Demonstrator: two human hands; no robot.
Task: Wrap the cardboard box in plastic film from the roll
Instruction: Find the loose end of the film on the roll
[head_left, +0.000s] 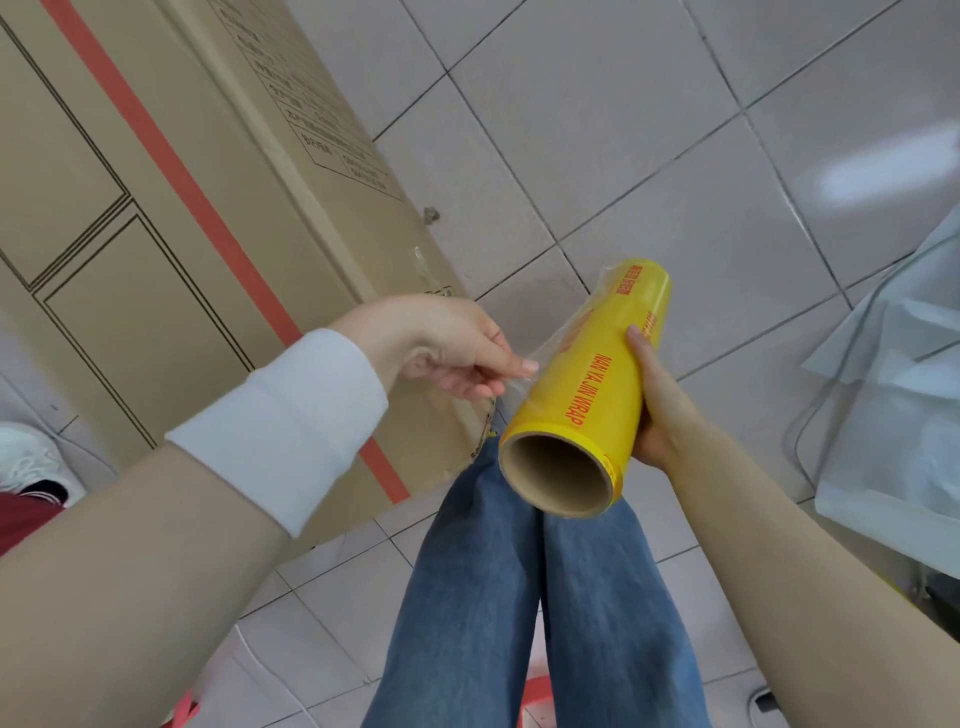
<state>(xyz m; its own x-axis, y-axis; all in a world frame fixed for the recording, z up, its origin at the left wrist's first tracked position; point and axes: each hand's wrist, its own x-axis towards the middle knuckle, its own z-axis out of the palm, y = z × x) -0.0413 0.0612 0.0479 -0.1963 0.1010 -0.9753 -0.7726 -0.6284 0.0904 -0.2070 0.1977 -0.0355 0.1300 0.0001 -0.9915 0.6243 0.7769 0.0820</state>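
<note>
A large brown cardboard box (156, 218) with a red stripe stands on the tiled floor at the left, its corner close to my knees. My right hand (657, 405) grips the yellow roll of plastic film (587, 384) from its right side, the open cardboard core facing me. My left hand (447, 348), with a white cuff at the wrist, pinches the loose clear film edge (550, 343) lifted off the roll's left side. The roll hangs just right of the box's corner, not touching it.
My legs in blue jeans (519, 597) are below the roll. Clear plastic sheeting (893, 405) lies at the right edge. A white shoe (26, 457) and dark red cloth sit at the left edge. Pale floor tiles (649, 156) stretch beyond the box.
</note>
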